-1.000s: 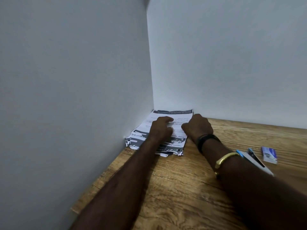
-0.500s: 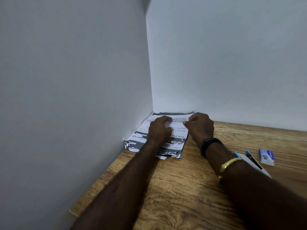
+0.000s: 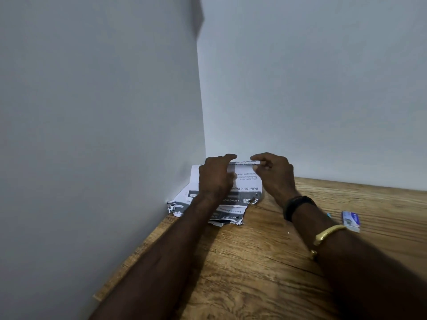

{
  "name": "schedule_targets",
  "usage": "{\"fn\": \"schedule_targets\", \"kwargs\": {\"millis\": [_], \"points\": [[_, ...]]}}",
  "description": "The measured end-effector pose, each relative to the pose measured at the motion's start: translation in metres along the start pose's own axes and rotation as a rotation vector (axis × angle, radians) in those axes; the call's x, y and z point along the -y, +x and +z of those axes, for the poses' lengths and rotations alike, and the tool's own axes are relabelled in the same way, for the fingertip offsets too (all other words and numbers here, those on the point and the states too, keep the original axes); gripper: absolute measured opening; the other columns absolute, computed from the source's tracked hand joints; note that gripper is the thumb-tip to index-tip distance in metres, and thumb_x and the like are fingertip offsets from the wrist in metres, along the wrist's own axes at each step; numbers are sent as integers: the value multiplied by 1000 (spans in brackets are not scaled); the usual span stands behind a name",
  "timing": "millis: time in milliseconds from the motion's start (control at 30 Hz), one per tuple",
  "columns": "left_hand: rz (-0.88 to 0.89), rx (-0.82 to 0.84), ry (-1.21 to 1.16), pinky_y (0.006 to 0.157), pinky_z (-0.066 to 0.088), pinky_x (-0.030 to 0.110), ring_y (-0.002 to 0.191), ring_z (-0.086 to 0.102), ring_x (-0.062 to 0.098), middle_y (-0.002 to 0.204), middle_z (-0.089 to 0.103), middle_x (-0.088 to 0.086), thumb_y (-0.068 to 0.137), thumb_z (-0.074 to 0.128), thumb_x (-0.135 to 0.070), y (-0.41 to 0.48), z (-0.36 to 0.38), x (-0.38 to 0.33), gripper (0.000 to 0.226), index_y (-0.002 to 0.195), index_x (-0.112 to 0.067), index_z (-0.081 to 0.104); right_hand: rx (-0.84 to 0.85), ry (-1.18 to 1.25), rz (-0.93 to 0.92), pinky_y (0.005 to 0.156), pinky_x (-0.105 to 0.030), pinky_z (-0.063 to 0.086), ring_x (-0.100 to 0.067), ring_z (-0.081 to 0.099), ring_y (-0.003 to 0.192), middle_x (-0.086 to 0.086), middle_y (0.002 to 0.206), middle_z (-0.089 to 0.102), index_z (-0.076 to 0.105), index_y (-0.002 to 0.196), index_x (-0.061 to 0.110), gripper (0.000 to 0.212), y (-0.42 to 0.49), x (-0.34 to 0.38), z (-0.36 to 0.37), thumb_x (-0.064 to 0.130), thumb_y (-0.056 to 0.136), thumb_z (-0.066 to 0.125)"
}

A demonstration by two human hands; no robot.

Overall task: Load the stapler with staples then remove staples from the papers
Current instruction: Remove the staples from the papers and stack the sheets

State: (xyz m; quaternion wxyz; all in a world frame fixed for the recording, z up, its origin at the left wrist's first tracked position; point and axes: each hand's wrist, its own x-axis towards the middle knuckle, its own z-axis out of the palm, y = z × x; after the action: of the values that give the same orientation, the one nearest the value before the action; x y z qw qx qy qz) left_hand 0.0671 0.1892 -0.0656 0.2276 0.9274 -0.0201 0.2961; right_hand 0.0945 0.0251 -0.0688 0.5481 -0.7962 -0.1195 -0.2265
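Observation:
A stack of printed papers (image 3: pixel 245 181) lies in the corner where two grey walls meet, on the wooden table (image 3: pixel 265 262). My left hand (image 3: pixel 216 174) pinches the far edge of the top sheet. My right hand (image 3: pixel 273 173) pinches the same edge a little to the right, and the edge is raised off the stack. The lower sheets have torn, ragged near corners (image 3: pixel 227 221). A small blue and white staple box (image 3: pixel 351 221) lies on the table right of my right wrist. Of the stapler only a blue sliver (image 3: pixel 329 215) shows behind my right forearm.
Grey walls close the table on the left (image 3: pixel 99 135) and at the back (image 3: pixel 312 88). The table's left front edge (image 3: pixel 111 285) runs diagonally along the left wall. I wear a black band and a gold bangle (image 3: pixel 328 233) on my right wrist.
Both hands have slid from the middle of the top sheet to its far edge and lifted that edge. My right forearm now covers most of the stapler.

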Motion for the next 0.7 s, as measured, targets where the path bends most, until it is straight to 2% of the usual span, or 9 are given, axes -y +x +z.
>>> {"fn": "schedule_targets", "kwargs": {"millis": [100,200,267,367,467,533,567,700], "points": [[38,-6,99,100,41,41,121,54,28,123,71,-3,90,64,-21,3,-10,-14,37,125,-32,66,-7,-2,-29,81,-32,56,-17,68,90,-3,90,73,80,100,20,22,-3,7,-14,4,86,74],[59,-66,88,95,46,44,110,58,26,108,76,-3,90,64,-20,2,-21,-24,24,110,-29,75,-19,-42,-79,73,-29,53,-15,64,80,-2,86,70,77,94,21,15,-7,9,-23,8,85,77],[103,-109,80,92,47,44,106,61,25,103,77,-2,91,65,-22,2,-26,-33,19,103,-28,78,-67,-123,-149,71,-27,49,-15,61,80,-1,93,65,76,93,23,13,-10,9,-29,14,84,79],[191,-178,63,88,41,39,103,62,23,99,78,-4,92,66,-24,-1,-31,-48,16,101,-28,79,-180,-225,-192,73,-26,40,-10,55,90,0,103,61,80,97,26,13,-13,10,-41,21,86,77],[242,-223,6,90,39,39,105,62,22,101,79,-5,91,68,-27,-4,-33,-67,16,101,-29,80,-261,-184,-232,78,-30,48,-17,65,96,-2,101,70,81,93,19,9,-19,16,-60,17,86,77],[265,-247,-12,91,40,39,104,63,21,101,79,-5,91,69,-28,-5,-32,-80,15,102,-30,80,-270,-137,-265,81,-42,56,-23,69,94,-5,96,75,81,91,12,8,-24,18,-77,8,86,75],[270,-252,-20,92,41,39,104,64,21,101,79,-6,91,69,-28,-6,-31,-86,16,102,-30,80,-262,-133,-271,81,-42,57,-23,70,90,-5,92,76,80,91,10,9,-26,18,-87,5,86,74],[257,-238,-15,95,42,40,106,64,22,103,79,-5,92,67,-25,-12,-22,-100,17,104,-30,79,-273,-120,-262,74,-19,51,-16,70,82,-2,86,77,81,93,10,9,-37,11,-126,8,86,77]]}}
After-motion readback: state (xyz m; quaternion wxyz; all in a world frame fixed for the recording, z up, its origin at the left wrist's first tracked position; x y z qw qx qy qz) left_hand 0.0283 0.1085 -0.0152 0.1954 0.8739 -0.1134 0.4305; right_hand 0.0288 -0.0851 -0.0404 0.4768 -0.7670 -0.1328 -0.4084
